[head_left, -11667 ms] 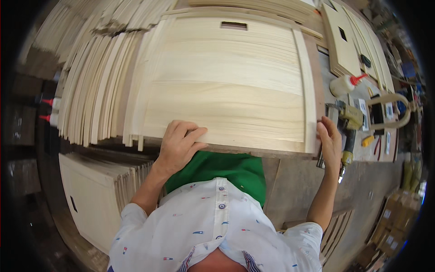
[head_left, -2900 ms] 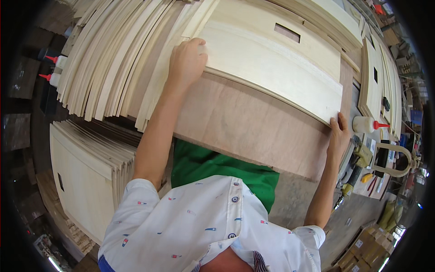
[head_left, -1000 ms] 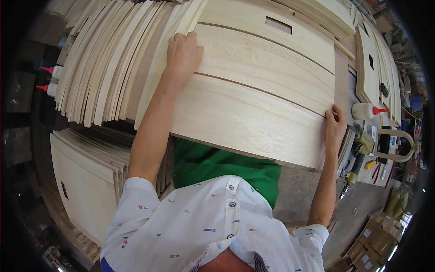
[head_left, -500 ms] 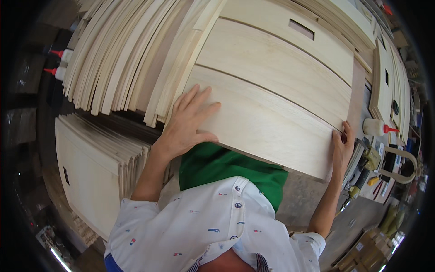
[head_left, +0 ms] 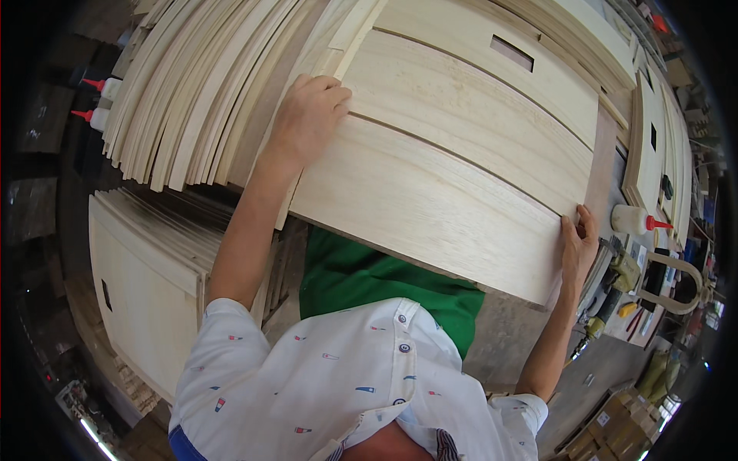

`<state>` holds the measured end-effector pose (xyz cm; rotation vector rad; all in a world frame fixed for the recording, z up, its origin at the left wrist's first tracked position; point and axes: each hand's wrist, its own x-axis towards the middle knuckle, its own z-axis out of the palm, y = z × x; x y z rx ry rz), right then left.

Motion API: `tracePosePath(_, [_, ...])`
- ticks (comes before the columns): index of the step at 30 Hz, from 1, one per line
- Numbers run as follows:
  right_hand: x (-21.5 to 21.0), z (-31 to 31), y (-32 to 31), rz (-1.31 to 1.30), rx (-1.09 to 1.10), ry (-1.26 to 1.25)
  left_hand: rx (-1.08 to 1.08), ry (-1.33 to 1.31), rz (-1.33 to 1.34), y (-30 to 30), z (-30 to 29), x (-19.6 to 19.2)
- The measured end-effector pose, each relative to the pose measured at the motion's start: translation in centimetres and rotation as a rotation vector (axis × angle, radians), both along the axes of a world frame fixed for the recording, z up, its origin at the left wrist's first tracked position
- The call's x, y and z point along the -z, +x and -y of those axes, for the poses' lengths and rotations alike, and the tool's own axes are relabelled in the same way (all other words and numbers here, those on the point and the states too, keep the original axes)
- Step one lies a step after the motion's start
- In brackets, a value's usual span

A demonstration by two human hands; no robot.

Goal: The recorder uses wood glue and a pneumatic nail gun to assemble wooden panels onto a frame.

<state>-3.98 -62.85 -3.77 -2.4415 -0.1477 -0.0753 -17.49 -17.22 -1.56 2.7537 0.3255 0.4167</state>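
Three pale wooden boards lie side by side in front of me: the nearest board (head_left: pixel 430 211), a middle board (head_left: pixel 469 119) and a far board (head_left: pixel 461 46) with a rectangular slot. Narrow dark gaps separate them. A light wooden strip (head_left: pixel 355 38) runs along their left ends. My left hand (head_left: pixel 307 115) is closed over this strip, fingertips curled at the seam between the nearest and middle boards; its thumb is hidden. At the right end of the nearest board, my right hand (head_left: pixel 580 242) grips the corner by that same seam, thumb and fingers bent against the edge.
Stacked wooden strips (head_left: pixel 204 92) fill the left side, above a stack of panels (head_left: pixel 142 284). On the right are a white glue bottle (head_left: pixel 629 219) with a red tip, a green power drill (head_left: pixel 596 326) and a curved wooden handle (head_left: pixel 676 307). Two more glue bottles (head_left: pixel 96 118) stand far left.
My left hand has moved away from me, up the boards' left side, from lying spread on the nearest board to curling over the strip. My right hand stays at the right end.
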Motion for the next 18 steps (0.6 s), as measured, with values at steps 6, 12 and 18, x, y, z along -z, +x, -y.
tracePosePath(6, [0.2, -0.2, 0.3, 0.025, 0.003, 0.029, 0.053, -0.021, 0.116, 0.0, -1.2, 1.2])
tracePosePath(12, [-0.2, -0.9, 0.2, 0.031, 0.02, 0.023, 0.07, 0.005, 0.167, 0.4, -1.2, 1.6])
tracePosePath(18, [-0.2, -0.8, 0.3, 0.047, 0.008, -0.027, 0.07, 0.001, 0.186, 1.0, -1.3, 1.9])
